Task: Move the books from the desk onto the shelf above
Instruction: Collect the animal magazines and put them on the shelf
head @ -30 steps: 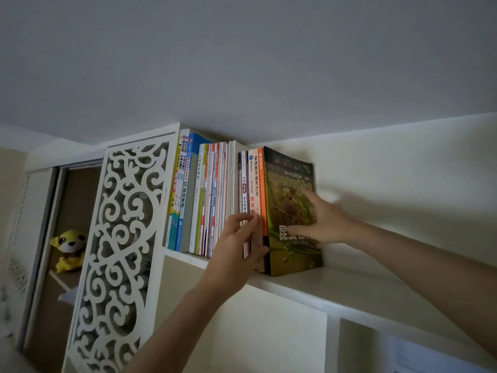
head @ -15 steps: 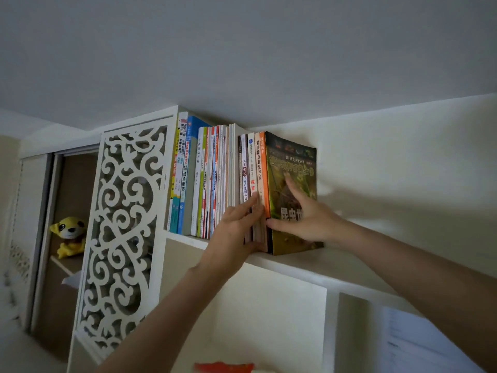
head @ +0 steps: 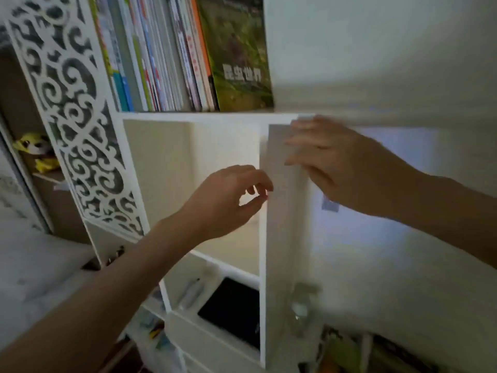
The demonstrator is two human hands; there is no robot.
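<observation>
A row of upright books [head: 161, 55] stands on the top shelf [head: 242, 115], ending on the right with a green-covered book [head: 239, 57]. Both hands hang below that shelf and touch no book. My left hand [head: 226, 200] is in front of an open cubby, fingers loosely curled, holding nothing. My right hand [head: 336, 168] is blurred, fingers extended, in front of the white vertical divider [head: 279, 238]. The desk top is mostly out of view.
A white carved fretwork panel [head: 75, 109] bounds the shelf on the left, with a yellow plush toy [head: 35, 152] behind it. A black flat object [head: 231, 308] lies in a lower cubby. A small bottle [head: 300, 308] and blurred colourful items [head: 338, 354] sit low right.
Both hands have let go of the books and dropped below the top shelf. The view has tilted down, so the books are now at the top edge.
</observation>
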